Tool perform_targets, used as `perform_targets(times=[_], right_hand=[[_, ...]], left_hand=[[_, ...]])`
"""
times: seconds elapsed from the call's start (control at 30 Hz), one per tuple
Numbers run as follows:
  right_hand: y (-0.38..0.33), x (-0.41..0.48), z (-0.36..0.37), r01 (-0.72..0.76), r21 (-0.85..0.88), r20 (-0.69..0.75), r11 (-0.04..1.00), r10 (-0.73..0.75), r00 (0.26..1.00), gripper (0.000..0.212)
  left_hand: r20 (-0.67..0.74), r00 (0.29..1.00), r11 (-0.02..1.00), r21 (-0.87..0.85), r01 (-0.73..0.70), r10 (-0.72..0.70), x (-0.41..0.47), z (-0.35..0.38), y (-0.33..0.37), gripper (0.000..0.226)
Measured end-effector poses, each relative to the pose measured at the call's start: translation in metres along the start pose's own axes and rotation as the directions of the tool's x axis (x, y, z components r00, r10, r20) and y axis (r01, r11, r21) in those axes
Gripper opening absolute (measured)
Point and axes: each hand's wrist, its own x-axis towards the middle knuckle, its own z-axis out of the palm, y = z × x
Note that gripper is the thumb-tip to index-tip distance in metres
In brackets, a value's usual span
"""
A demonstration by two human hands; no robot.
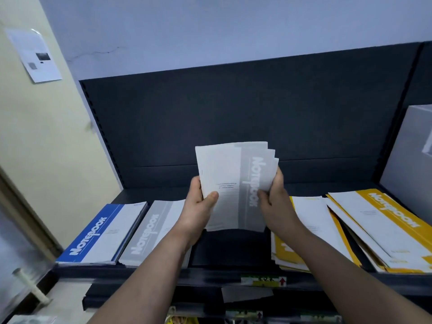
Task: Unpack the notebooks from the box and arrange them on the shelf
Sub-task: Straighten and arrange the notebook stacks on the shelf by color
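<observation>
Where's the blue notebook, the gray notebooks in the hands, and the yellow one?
blue notebook (pixel 88 232), head view, on its blue cover strip.
gray notebooks (pixel 233 183), head view, middle of the front cover.
yellow notebook (pixel 383 211), head view, on its yellow band.

We see a small sheaf of grey-and-white notebooks (pixel 236 185) held upright above the dark shelf (pixel 229 253), fanned so that several top-right corners step out behind one another. The front cover is white on its left part and grey on its right, with "Notebook" running sideways in white. On the shelf, at the left, a stack of blue-and-white notebooks (pixel 102 235) lies flat, and just beside it a grey-and-white stack (pixel 152 230) lies flat too. To the right lie yellow-and-white notebooks: one fairly tidy pile (pixel 311 230) and, further right, a looser pile (pixel 383 230) with covers splayed and overlapping. Between the grey and yellow piles we see bare shelf.
</observation>
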Motion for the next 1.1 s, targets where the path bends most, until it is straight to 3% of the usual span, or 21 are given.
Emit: perform_targets(times=[0.2, 0.37, 0.53, 0.67, 0.83, 0.97, 1.1], right_hand=[[0.023, -0.018, 0.018, 0.011, 0.072, 0.038, 0.997, -0.014, 0.999, 0.08], [0.023, -0.02, 0.025, 0.034, -0.023, -0.025, 0.999, -0.035, 0.999, 0.072], [0.017, -0.02, 0.014, 0.046, -0.062, -0.061, 0.997, -0.05, 0.997, 0.069], [0.004, 0.001, 0.001, 0.038, -0.148, -0.009, 0.988, -0.04, 0.999, 0.08], [0.003, 0.025, 0.009, -0.116, -0.526, 0.158, 0.842, 0.23, 0.96, 0.087], [0.012, 0.028, 0.023, -0.158, -0.677, 0.193, 0.718, 0.381, 0.904, 0.089], [0.021, 0.029, 0.032, -0.119, -0.773, 0.209, 0.623, 0.428, 0.879, 0.088]], left_hand=[[-0.021, 1.0, 1.0, 0.011, 0.011, -0.01, -0.013, 0.007, -0.028, 0.037], [-0.052, 0.999, 0.993, 0.116, -0.008, 0.015, -0.011, 0.007, -0.035, 0.038], [-0.116, 0.992, 0.993, 0.113, -0.034, 0.047, -0.007, 0.006, -0.025, 0.034], [-0.096, 0.995, 0.969, 0.247, 0.021, 0.003, 0.018, -0.011, -0.006, 0.036], [-0.114, 0.98, 0.89, 0.411, 0.196, -0.163, 0.031, -0.007, -0.016, 0.044], [-0.119, 0.97, 0.75, 0.617, 0.238, -0.211, 0.031, 0.001, -0.034, 0.035], [-0.104, 0.968, 0.613, 0.757, 0.225, -0.226, 0.034, 0.002, -0.036, 0.033]])
